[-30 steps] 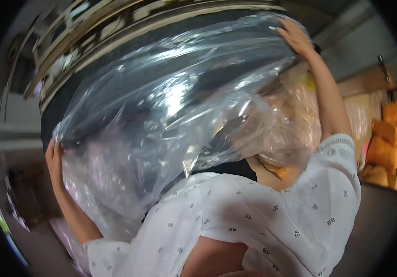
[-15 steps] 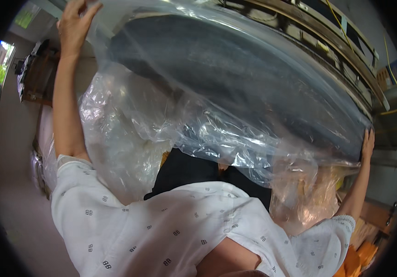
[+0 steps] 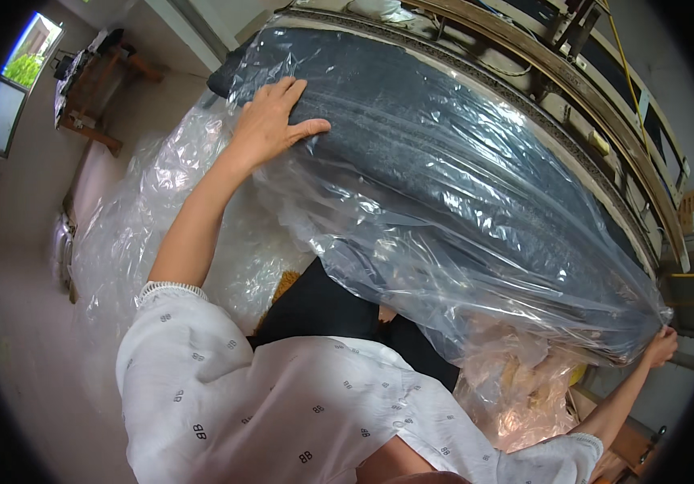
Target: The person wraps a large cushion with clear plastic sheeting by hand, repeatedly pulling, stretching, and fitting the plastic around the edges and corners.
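Note:
A clear plastic sheet (image 3: 411,218) is spread over dark grey fabric (image 3: 363,68) on the long surface in front of me, and its crinkled folds hang down over my lap. My left hand (image 3: 270,125) lies on the sheet near the fabric's left end, fingers and thumb spread apart. At the far right corner, my right hand (image 3: 661,347) has its fingers closed on a gathered edge of the sheet. Creases run through the plastic toward that corner. What lies beneath the fabric is hidden.
Behind the fabric runs a long machine frame (image 3: 557,77) with rails and a yellow cord (image 3: 623,64). More crumpled plastic (image 3: 145,218) bulges at my left. A wooden stand (image 3: 89,101) is by the window (image 3: 32,52) at far left.
My left hand has come down from the raised upper-left position onto the sheet. My right hand has moved nearer and now grips the plastic at the corner. The sheet lies closer to the fabric.

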The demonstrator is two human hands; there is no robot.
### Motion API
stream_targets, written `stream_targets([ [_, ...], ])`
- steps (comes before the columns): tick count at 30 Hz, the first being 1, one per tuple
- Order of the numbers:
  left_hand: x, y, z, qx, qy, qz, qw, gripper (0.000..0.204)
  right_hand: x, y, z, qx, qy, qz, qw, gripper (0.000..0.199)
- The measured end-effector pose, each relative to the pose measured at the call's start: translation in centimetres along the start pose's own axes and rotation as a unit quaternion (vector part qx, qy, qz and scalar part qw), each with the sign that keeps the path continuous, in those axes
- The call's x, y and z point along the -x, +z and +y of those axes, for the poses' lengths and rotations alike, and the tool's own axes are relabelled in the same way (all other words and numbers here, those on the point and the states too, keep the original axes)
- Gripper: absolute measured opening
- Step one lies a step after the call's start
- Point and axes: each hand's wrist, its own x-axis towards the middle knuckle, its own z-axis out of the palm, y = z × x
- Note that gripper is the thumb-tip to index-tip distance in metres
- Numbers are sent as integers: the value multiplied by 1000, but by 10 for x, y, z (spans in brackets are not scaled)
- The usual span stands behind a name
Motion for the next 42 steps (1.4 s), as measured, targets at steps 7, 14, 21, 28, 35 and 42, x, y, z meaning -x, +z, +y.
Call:
stream_targets([
  [7,-54,38,-44,-132,-43,156,978,63,33,47,-80,-348,-112,-202,908,56],
  [14,-85,78,-67,-44,-53,150,986,65,54,14,-94,-93,-134,-105,981,54],
  [21,-94,55,-61,184,-28,441,878,31,183,-149,-307,-433,-432,-171,772,40],
  [28,37,173,-152,315,-364,443,756,19,189,-142,-358,-311,-476,-136,811,48],
  [35,101,172,-183,92,-442,294,843,25,180,-127,-361,-308,-462,-137,821,48],
  [42,156,161,-260,146,-453,241,846,20,175,-121,-366,-330,-471,-127,808,48],
])
